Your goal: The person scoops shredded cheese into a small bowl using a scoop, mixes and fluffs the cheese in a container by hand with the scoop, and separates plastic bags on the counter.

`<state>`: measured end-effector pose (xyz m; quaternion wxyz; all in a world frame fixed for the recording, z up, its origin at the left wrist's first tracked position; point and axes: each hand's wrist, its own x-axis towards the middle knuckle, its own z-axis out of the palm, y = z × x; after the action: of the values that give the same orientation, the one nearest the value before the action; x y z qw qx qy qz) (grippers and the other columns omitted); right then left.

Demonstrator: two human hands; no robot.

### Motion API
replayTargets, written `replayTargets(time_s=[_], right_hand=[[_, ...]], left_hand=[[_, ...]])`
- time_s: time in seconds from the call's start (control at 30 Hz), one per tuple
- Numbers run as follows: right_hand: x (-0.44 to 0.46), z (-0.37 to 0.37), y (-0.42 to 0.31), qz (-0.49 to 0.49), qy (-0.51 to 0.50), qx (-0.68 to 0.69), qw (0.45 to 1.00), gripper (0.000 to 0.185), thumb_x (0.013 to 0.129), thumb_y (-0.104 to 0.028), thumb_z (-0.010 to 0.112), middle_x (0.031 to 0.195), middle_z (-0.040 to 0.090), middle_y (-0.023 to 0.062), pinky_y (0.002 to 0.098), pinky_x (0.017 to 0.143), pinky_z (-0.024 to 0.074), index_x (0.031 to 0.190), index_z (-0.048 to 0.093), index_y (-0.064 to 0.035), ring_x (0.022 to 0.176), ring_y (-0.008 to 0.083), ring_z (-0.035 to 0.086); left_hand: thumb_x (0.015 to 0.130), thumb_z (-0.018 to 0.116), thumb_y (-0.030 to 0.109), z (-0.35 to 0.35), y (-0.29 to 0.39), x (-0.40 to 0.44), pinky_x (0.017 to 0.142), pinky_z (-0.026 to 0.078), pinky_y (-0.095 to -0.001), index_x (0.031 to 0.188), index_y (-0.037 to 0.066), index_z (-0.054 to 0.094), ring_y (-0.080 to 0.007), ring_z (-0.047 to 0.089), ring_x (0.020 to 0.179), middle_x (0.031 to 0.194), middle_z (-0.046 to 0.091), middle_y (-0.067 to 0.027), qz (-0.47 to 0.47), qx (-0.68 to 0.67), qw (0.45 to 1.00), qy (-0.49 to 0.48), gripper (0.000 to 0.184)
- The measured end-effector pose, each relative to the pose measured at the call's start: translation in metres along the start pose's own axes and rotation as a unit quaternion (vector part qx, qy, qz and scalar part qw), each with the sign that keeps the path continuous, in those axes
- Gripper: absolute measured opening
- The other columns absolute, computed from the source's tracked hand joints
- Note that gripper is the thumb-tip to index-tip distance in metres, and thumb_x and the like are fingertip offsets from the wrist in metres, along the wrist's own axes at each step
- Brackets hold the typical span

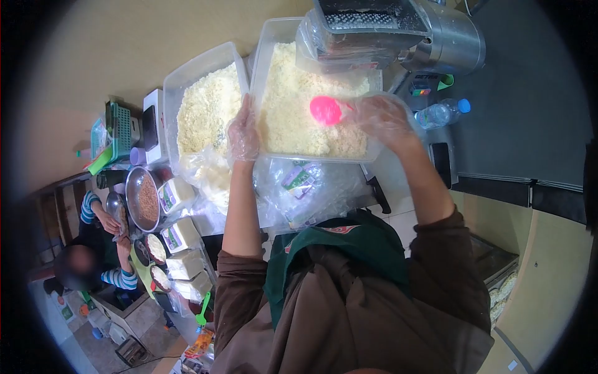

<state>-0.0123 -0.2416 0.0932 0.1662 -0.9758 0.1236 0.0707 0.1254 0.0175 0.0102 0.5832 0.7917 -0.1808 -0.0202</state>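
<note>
My left hand [243, 136], in a clear plastic glove, rests at the side wall of a clear plastic tub [314, 157] with its fingers along the rim. This tub holds pale grated cheese [289, 93]. In my gloved right hand [381, 117] is a bright pink scoop [326, 110], held over the cheese. A second plastic tub [171, 96], heaped with more of the same cheese, stands against the left side. Over the far end of the middle tub sits a grater machine [367, 22] with a metal motor housing [455, 40]. My left fingertips are partly hidden between the tubs.
Crumpled plastic bags [302, 187] lie near my body. To the left are a steel bowl [144, 199] of brown crumbs, several wrapped white blocks [180, 235] and a teal basket [121, 131]. A water bottle [442, 115] and phone [440, 163] lie right. Another person [93, 249] works at far left.
</note>
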Motion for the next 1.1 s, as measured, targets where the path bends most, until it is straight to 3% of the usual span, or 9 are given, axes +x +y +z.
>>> replayTargets(time_s=[0.1,0.2,0.3,0.5,0.57,0.67,0.8,1.0,1.1], right_hand=[[-0.006,-0.006,-0.001,-0.043,-0.102,-0.073,0.991,0.046,0.093,-0.047,0.044,0.093,0.066,0.018,0.0432,0.08,0.0491,0.092,0.069,-0.0096,0.089,0.033,0.064],[0.011,0.022,0.002,-0.039,-0.059,0.01,0.997,0.044,0.091,-0.047,0.047,0.09,0.066,0.0189,0.0451,0.082,0.0471,0.089,0.068,-0.0092,0.087,0.0349,0.063],[0.011,0.027,0.017,-0.04,0.129,0.067,0.989,0.042,0.093,-0.042,0.045,0.087,0.064,0.0176,0.043,0.079,0.0482,0.083,0.066,-0.0068,0.082,0.0336,0.062],[-0.031,0.059,0.015,-0.163,0.068,-0.221,0.959,0.015,0.087,-0.023,0.056,0.082,0.06,0.006,0.0364,0.072,0.0495,0.087,0.061,-0.0091,0.08,0.0205,0.06],[-0.025,0.068,-0.014,-0.12,0.072,0.133,0.981,0.016,0.085,-0.022,0.055,0.083,0.062,0.0102,0.0385,0.074,0.05,0.084,0.063,-0.0087,0.082,0.0232,0.061],[-0.018,0.023,-0.053,-0.008,0.026,0.0,1.0,0.022,0.086,-0.028,0.054,0.08,0.065,0.0141,0.0415,0.073,0.0504,0.08,0.066,-0.0101,0.079,0.0289,0.063],[-0.001,0.035,-0.03,-0.073,-0.011,0.001,0.997,0.031,0.088,-0.035,0.052,0.073,0.065,0.0161,0.0455,0.069,0.0499,0.079,0.069,-0.0112,0.073,0.0354,0.063],[-0.015,0.003,-0.03,0.125,-0.061,0.019,0.99,0.039,0.093,-0.043,0.046,0.089,0.067,0.0173,0.0469,0.074,0.0486,0.091,0.07,-0.0119,0.081,0.0368,0.063],[-0.029,0.037,-0.035,-0.049,-0.03,-0.028,0.998,0.038,0.093,-0.044,0.047,0.096,0.066,0.0187,0.0469,0.075,0.0487,0.095,0.069,-0.0136,0.084,0.0368,0.063]], left_hand=[[0.092,0.046,0.002,0.001,0.006,-0.001,0.098,0.041,-0.0278,0.136,0.0,0.046,-0.0205,0.056,0.115,0.127,0.058,-0.0189,-0.019,0.007,1.0,-0.003,0.044],[0.092,0.047,0.002,0.0,0.009,-0.001,0.096,0.042,-0.0279,0.136,0.001,0.047,-0.0202,0.058,0.113,0.125,0.059,-0.0193,-0.019,0.016,1.0,-0.003,0.044],[0.091,0.047,0.003,0.0,0.0,-0.001,0.095,0.042,-0.0282,0.136,0.001,0.047,-0.0201,0.059,0.111,0.123,0.06,-0.0195,-0.011,0.018,1.0,0.006,0.044],[0.091,0.048,0.002,0.002,0.006,0.0,0.095,0.042,-0.0286,0.135,0.002,0.048,-0.0204,0.059,0.11,0.122,0.061,-0.0189,-0.026,0.013,1.0,0.01,0.044],[0.091,0.048,0.002,0.001,0.007,-0.001,0.095,0.042,-0.0288,0.134,0.002,0.049,-0.0204,0.059,0.11,0.122,0.061,-0.0188,-0.026,0.008,1.0,0.011,0.044],[0.091,0.048,0.003,-0.002,0.011,-0.002,0.093,0.043,-0.0289,0.134,0.002,0.049,-0.0198,0.06,0.106,0.12,0.062,-0.0187,-0.02,0.03,0.999,0.001,0.043],[0.091,0.05,0.005,0.0,0.009,-0.002,0.09,0.045,-0.0289,0.134,0.002,0.049,-0.0201,0.062,0.099,0.115,0.064,-0.0207,-0.017,0.02,1.0,0.003,0.043],[0.092,0.051,0.009,0.0,-0.001,-0.003,0.088,0.045,-0.0306,0.134,0.005,0.05,-0.0221,0.064,0.097,0.11,0.065,-0.0233,0.009,0.031,0.999,0.008,0.043],[0.092,0.051,0.01,0.0,0.011,-0.004,0.088,0.045,-0.0324,0.135,0.007,0.05,-0.0244,0.063,0.099,0.111,0.064,-0.0238,-0.018,0.011,1.0,0.0,0.043]])
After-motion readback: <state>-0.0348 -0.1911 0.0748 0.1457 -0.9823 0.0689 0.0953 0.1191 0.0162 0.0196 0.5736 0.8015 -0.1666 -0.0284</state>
